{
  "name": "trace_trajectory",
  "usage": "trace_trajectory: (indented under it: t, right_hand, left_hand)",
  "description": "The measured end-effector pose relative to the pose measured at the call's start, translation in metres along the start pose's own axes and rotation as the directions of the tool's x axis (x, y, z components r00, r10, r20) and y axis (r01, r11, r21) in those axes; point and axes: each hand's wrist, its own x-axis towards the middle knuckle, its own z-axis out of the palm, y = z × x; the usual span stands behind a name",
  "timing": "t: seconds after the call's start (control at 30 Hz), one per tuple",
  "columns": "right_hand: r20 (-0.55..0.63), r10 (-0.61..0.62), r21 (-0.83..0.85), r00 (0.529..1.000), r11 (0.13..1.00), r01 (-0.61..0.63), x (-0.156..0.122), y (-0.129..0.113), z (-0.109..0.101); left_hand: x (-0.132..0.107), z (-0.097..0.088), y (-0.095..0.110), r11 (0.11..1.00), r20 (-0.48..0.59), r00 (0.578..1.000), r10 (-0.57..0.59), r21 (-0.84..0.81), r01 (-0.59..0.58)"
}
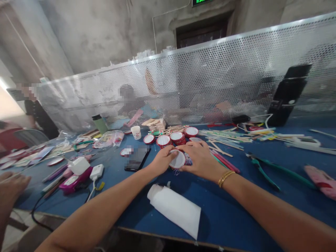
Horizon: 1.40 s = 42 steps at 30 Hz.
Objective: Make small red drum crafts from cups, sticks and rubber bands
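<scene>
A round white disc with a red rim point(177, 160) is held over the blue table between both of my hands. My left hand point(163, 161) is closed on its left edge, with the thumb on the white face. On the other side, my right hand point(198, 156), with a gold bracelet at the wrist, curls its fingers round the right edge. Something patterned in purple and blue shows between the disc and my right fingers; I cannot make out its kind. Just behind my hands stand stacks of similar red-rimmed discs point(177, 137). Nearer me lies a white pouch point(175, 210).
A black phone point(138, 159) lies left of my hands, near a white charger point(79, 165). Green-handled pliers point(262, 169) and thin sticks point(228, 138) are on the right. A paper cup point(135, 132) stands behind. Another person's hand point(13, 185) rests at the left edge.
</scene>
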Motion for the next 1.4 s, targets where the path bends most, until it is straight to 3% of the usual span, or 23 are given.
trace_trajectory:
  t: [0.27, 0.57, 0.97, 1.4]
  right_hand:
    - [0.015, 0.025, 0.046, 1.000, 0.999, -0.025, -0.001, -0.001, 0.002]
    - [0.012, 0.046, 0.077, 0.999, 0.996, -0.047, -0.001, -0.002, 0.004]
    - [0.049, 0.060, 0.121, 0.997, 0.991, -0.065, -0.001, -0.002, 0.005]
    - [0.063, 0.057, 0.159, 0.996, 0.985, -0.066, 0.000, 0.002, 0.008]
  left_hand:
    - [-0.005, 0.009, 0.007, 0.966, -0.053, 0.992, -0.114, -0.241, 0.098]
    - [-0.006, 0.015, 0.009, 0.912, -0.124, 0.971, -0.206, -0.384, 0.145]
    - [-0.005, 0.017, 0.003, 0.787, -0.106, 0.956, -0.273, -0.596, 0.159]
    - [-0.005, 0.017, 0.005, 0.815, -0.124, 0.952, -0.279, -0.555, 0.167]
